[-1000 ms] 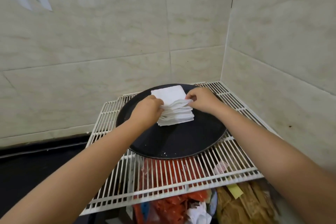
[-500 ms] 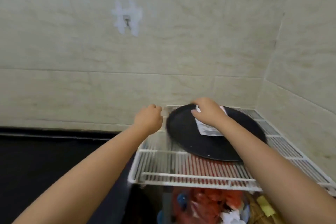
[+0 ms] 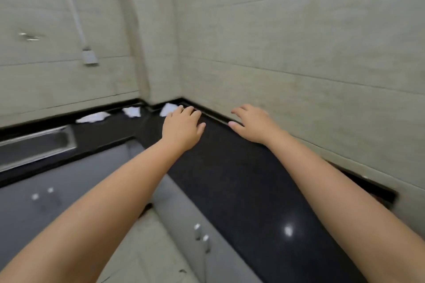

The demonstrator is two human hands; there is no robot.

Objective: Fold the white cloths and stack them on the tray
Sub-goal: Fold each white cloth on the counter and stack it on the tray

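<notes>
Pale tiled walls (image 3: 299, 41) meet in a corner at the back, and no writing or label can be read on any surface. A black L-shaped desk (image 3: 241, 179) runs along both walls, its raised dark lip pressed against the tiles; its front edge drops to grey cabinet fronts (image 3: 179, 209) with small shiny knobs. The long stretch of desk under the right forearm is bare and glossy, with light spots reflected near the front. A steel sink (image 3: 39, 142) is set into the left run of the desk, its rim close to the front edge. On the left wall a white cable runs down to a small white box (image 3: 89, 56).

Both arms reach forward over the desk. The left hand (image 3: 182, 127) hovers palm down near the back corner, fingers (image 3: 190, 111) relaxed and spread, grasping nothing. The right hand (image 3: 250, 123) is just beside the wall lip, fingers also loose and released, holding nothing.

Three white cloths lie crumpled along the back edge: the left cloth (image 3: 93, 117) behind the sink, the middle cloth (image 3: 132, 111) beside it, and the corner cloth (image 3: 167, 108) just beyond the left fingertips; whether they touch it cannot be told through the blur
</notes>
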